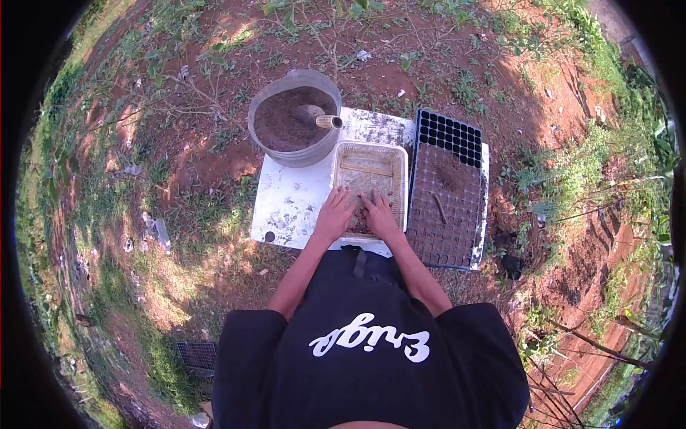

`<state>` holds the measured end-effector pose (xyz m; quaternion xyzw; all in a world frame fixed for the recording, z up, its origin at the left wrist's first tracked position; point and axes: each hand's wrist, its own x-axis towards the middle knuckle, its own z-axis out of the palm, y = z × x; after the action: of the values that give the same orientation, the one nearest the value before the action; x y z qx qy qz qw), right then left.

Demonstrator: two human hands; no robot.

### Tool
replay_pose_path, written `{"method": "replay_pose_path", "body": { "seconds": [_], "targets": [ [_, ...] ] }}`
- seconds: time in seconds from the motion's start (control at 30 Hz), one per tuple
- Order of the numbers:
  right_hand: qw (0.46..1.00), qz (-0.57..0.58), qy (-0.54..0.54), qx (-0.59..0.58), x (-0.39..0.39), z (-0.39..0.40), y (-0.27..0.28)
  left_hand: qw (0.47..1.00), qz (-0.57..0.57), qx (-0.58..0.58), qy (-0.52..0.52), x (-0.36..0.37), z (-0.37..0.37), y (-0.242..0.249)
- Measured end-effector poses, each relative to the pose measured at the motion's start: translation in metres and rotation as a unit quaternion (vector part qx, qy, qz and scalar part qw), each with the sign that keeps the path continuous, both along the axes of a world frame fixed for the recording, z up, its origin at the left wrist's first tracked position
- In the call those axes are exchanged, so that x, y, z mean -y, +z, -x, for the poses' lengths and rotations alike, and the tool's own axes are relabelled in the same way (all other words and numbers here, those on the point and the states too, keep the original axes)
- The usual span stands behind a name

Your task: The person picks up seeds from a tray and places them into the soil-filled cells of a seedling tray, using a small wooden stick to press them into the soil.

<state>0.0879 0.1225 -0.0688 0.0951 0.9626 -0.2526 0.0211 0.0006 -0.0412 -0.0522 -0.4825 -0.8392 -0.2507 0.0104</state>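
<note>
Both hands reach into a pale rectangular tray (pixel 405 166) with dark crumbly soil (pixel 359 220) at its near end. My left hand (pixel 335 213) lies at the tray's left side, fingers pointing forward and slightly apart. On the other side of the soil, my right hand (pixel 380 215) has its fingers spread, tips down at the tray's bottom. No object shows in either hand, though the undersides of the fingers are hidden. A thin wooden stick (pixel 366 170) lies crosswise in the tray's far part.
A white board (pixel 286 196) supports everything. At its far left stands a grey bucket (pixel 259 136) of soil with a scoop (pixel 327 121) in it. On the right, a black seedling tray (pixel 446 132) is mostly soil-filled, with a small stick (pixel 439 208) on top. Plants surround the board.
</note>
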Motion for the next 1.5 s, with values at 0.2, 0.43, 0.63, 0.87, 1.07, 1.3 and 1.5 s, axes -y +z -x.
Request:
{"method": "replay_pose_path", "body": {
  "seconds": [0.2, 0.43, 0.63, 0.87, 1.07, 1.3, 1.5],
  "targets": [
    [0.997, 0.063, -0.017, -0.050, 0.000, -0.014, -0.002, 0.986, 0.156, -0.050, -0.024, -0.003, -0.001, -0.002],
    [0.988, 0.146, -0.032, 0.039, -0.006, -0.020, 0.016, 0.960, 0.265, 0.072, -0.056, -0.009, -0.004, 0.002],
    [0.992, 0.081, -0.051, -0.077, -0.008, -0.019, 0.005, 0.987, 0.159, -0.001, -0.029, -0.023, 0.002, 0.007],
    [0.989, -0.136, 0.048, -0.038, -0.036, -0.001, -0.009, 0.965, 0.249, -0.048, 0.070, -0.050, 0.007, -0.058],
    [0.998, -0.044, 0.021, 0.049, -0.016, -0.028, 0.005, 0.941, 0.323, 0.099, -0.035, -0.032, -0.006, 0.006],
    [0.987, 0.033, -0.106, 0.116, 0.009, -0.032, -0.018, 0.942, 0.196, 0.271, 0.033, -0.017, -0.020, -0.029],
    [0.794, 0.539, -0.261, 0.106, -0.012, -0.011, 0.003, 0.936, 0.058, 0.348, -0.008, -0.024, -0.008, -0.002]
  ]
}}
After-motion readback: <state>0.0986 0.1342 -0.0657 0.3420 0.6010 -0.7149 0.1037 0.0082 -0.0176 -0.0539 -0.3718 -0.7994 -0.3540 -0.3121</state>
